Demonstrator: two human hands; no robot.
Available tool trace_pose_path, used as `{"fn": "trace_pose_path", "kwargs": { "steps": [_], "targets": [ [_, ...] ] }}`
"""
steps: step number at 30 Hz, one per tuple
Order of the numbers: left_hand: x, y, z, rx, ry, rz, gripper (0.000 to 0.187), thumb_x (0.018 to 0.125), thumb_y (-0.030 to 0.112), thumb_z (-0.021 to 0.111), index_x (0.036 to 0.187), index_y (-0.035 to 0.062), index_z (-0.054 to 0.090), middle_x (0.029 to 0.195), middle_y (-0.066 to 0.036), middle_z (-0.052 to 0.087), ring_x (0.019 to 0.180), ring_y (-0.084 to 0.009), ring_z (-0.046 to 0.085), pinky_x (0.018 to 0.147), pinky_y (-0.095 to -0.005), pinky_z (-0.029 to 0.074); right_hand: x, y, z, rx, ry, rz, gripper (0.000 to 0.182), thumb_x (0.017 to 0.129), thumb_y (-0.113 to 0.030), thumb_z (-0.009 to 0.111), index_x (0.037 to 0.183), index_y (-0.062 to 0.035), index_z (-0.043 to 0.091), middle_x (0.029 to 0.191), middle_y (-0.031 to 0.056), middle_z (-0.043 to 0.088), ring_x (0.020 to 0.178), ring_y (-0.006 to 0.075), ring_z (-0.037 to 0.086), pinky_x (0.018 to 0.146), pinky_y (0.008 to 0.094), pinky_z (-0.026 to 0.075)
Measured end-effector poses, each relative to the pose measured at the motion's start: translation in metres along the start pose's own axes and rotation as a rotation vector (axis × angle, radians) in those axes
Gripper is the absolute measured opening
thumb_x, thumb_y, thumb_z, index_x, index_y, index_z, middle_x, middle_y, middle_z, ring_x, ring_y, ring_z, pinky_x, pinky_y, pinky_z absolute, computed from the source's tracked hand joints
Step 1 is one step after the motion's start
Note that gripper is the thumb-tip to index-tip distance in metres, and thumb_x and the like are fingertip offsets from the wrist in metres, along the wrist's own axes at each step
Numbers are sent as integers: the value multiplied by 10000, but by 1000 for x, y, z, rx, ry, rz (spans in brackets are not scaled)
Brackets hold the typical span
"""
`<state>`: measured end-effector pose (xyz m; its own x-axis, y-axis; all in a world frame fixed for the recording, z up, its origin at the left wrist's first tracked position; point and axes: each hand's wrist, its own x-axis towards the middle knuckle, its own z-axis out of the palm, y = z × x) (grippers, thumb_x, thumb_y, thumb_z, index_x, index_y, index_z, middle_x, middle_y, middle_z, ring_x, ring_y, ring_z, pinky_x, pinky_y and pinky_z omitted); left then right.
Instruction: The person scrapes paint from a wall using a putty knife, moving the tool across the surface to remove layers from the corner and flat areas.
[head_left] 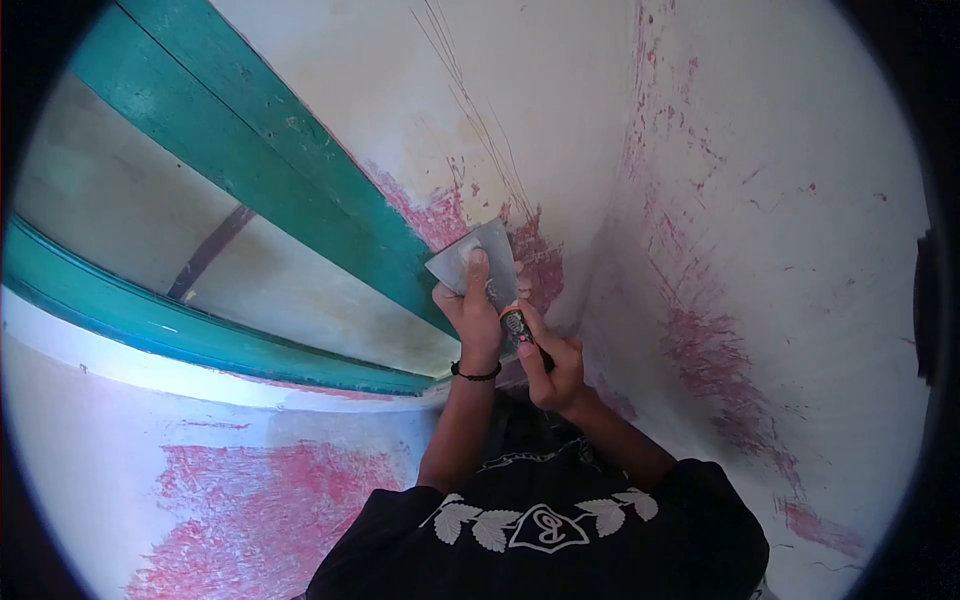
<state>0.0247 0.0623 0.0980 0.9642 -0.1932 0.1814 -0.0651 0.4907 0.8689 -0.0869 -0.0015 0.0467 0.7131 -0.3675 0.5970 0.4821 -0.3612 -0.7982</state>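
Right grip (556, 365) wraps the handle (518, 327) of a scraper (501, 258) at centre, left grip (472, 312) closed on its blade (496, 240); pink-patched pale wall (560, 100) at twelve o'clock, green frame (250, 160) at ten, scuffed side wall (800, 270) at three.

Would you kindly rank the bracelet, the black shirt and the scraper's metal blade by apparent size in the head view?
1. Black shirt
2. Scraper's metal blade, partly covered by the left hand
3. Bracelet
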Motion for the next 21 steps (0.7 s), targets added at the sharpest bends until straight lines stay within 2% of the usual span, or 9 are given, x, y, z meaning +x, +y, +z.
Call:
{"fn": "trace_pose_path", "kwargs": {
  "steps": [2, 5, 7, 9, 11, 13, 14, 16, 21],
  "targets": [
    [-3, 1, -3, 28, 3, -2, 263, 999, 208, 609, 1047, -50, 627, 799, -152, 697, 584, -200, 663, 518, -309, 547, -2, 2, 3, 8, 5, 24, 447, 948, -90, 547, 1360, 84, 543, 1058, 259, 710, 927, 284, 747, 765, 326, 554],
    [-5, -1, -1, 25, -1, 30, 278, 1000, 218, 610, 1058, -53, 624, 799, -155, 697, 584, -200, 663, 519, -308, 548, 0, 12, 4, 132, 40, 39, 455, 954, -111, 526, 1360, 92, 548, 863, 161, 695, 673, 141, 631, 637, 286, 505],
    [-4, -6, -1, 12, 5, 61, 287, 1001, 225, 611, 1064, -54, 622, 799, -156, 697, 585, -201, 664, 520, -307, 550, 3, 15, 3, 42, 64, -71, 454, 953, -111, 529, 1361, 87, 549, 823, 149, 676, 652, 129, 616, 625, 279, 499],
    [5, -11, -4, 17, -10, 74, 291, 1002, 232, 612, 1068, -52, 622, 805, -158, 698, 588, -203, 667, 518, -309, 550, 10, 13, -1, -10, 28, -69, 446, 951, -103, 536, 1356, 82, 553, 857, 164, 682, 667, 160, 639, 642, 285, 511],
    [14, -2, 5, -21, -36, 91, 297, 1003, 239, 613, 1075, -49, 620, 808, -157, 699, 590, -206, 668, 514, -311, 550, 24, -9, -13, -25, -77, 57, 431, 946, -87, 547, 1344, 77, 559, 965, 205, 713, 717, 234, 699, 689, 304, 543],
    [20, 25, 29, -97, -58, 103, 304, 1002, 245, 615, 1086, -47, 616, 808, -156, 699, 589, -207, 669, 507, -313, 548, 45, -20, -17, -10, -17, -18, 417, 942, -86, 551, 1328, 70, 573, 932, 188, 711, 691, 219, 693, 667, 307, 539],
    [35, 15, 22, -9, -44, 199, 301, 1003, 247, 615, 1094, -40, 606, 803, -155, 694, 591, -208, 666, 496, -314, 543, 54, -22, -17, -3, 14, -62, 410, 941, -85, 553, 1320, 67, 580, 915, 180, 710, 677, 212, 691, 656, 308, 537],
    [36, 12, 20, 27, 10, 212, 299, 1004, 251, 614, 1090, -35, 601, 797, -156, 689, 592, -208, 662, 490, -311, 538, 56, -25, -18, -11, 16, -107, 400, 941, -86, 554, 1309, 66, 588, 910, 176, 711, 661, 210, 688, 645, 311, 537],
    [9, -6, 16, -47, 59, 84, 292, 1011, 253, 601, 1070, -33, 595, 790, -161, 682, 596, -208, 659, 486, -306, 532, 28, -1, -20, -54, -18, -86, 424, 953, -87, 532, 1341, 81, 564, 873, 164, 700, 670, 155, 668, 639, 290, 522]
  ]
}}
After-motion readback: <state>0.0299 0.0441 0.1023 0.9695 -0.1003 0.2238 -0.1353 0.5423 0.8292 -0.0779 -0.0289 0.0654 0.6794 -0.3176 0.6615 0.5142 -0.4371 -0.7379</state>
